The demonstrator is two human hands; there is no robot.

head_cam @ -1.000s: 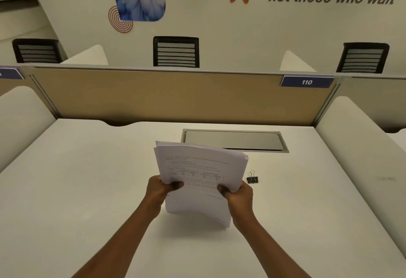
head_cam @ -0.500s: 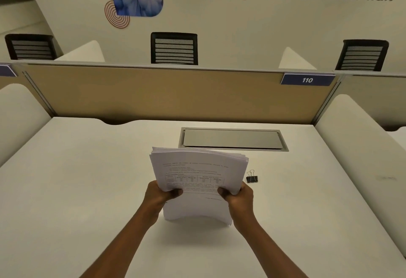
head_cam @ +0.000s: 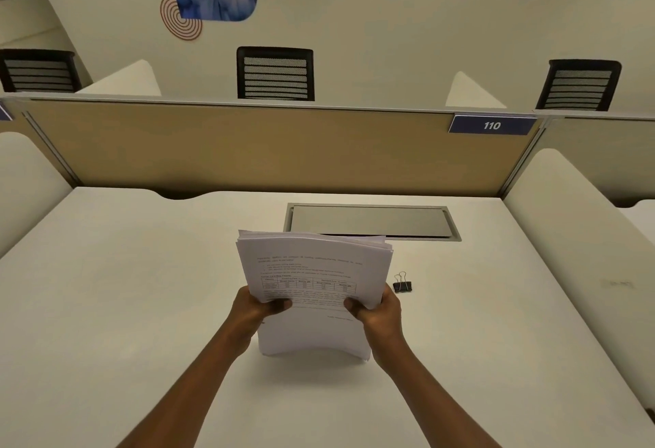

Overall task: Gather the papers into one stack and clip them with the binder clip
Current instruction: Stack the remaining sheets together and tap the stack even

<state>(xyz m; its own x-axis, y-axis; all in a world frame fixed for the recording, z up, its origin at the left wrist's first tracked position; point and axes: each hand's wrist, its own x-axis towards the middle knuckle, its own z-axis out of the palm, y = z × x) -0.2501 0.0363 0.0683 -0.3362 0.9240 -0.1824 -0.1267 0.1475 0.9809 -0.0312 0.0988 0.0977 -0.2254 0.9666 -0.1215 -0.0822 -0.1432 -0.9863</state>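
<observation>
Hands: while my left hand (head_cam: 253, 309) and right hand (head_cam: 381, 311) pinch the papers' (head_cam: 312, 270) sides, the stack stands on the desk (head_cam: 124, 288).
Clip (head_cam: 402, 284): lies apart, right.

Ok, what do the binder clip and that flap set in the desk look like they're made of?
Binder clip: probably metal, matte black body, thin shiny wire loops. Flap: apparently brushed metal, judging by its dull grey sheen, though coated plastic is possible.
</observation>
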